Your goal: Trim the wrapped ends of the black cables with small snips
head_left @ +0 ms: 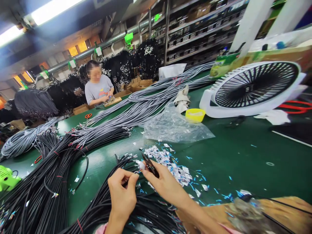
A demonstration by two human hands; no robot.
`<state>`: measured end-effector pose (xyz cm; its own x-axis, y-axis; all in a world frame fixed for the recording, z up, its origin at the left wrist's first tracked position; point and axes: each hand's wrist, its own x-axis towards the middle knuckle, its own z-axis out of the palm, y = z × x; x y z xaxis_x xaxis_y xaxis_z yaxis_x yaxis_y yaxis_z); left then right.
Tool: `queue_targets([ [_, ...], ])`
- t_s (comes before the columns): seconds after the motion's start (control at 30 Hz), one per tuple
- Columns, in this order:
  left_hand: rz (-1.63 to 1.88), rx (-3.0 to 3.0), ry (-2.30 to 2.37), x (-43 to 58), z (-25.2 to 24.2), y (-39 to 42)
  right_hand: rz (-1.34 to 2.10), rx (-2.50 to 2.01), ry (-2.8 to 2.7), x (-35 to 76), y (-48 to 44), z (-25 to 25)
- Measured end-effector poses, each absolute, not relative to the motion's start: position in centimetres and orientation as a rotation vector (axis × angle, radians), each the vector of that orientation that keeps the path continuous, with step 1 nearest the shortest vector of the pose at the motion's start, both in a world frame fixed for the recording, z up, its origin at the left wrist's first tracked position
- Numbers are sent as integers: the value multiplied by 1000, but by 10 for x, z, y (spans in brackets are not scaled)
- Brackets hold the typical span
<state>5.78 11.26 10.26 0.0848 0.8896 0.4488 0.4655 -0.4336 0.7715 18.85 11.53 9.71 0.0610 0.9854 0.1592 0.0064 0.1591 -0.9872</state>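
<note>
My left hand (122, 188) is closed, thumb and forefinger pinched together over a bundle of black cables (97, 201). A thin cable end seems to poke out between its fingertips, mostly hidden. Close beside it, my right hand (163, 182) is wrapped around a black pointed hand tool (150, 165) with two narrow arms, like tweezers or snips. A scrap of whitish foil (140, 164) shows at the right fingertips. Just beyond the hands lies a heap of foil scraps and blue trimmings (170, 162) on the green tabletop (243, 165).
Long grey cables (117, 120) stretch across the table. A clear plastic bag (175, 126), a yellow bowl (195, 115) and a white fan (253, 87) stand farther back. One co-worker (98, 87) sits across the table. A wooden board (287, 211) lies at lower right.
</note>
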Motion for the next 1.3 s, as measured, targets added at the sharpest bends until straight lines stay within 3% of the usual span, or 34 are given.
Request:
queue_targets([
  [0.2,1252,1836,1319,55,105,115,1254,-1054,-1143,183,120,84],
  [1.0,1373,1979,1352,57,103,111,1106,-1172,-1082,189,113,95],
  [1.3,1295,2050,1291,57,106,111,1384,-1162,-996,194,114,108],
])
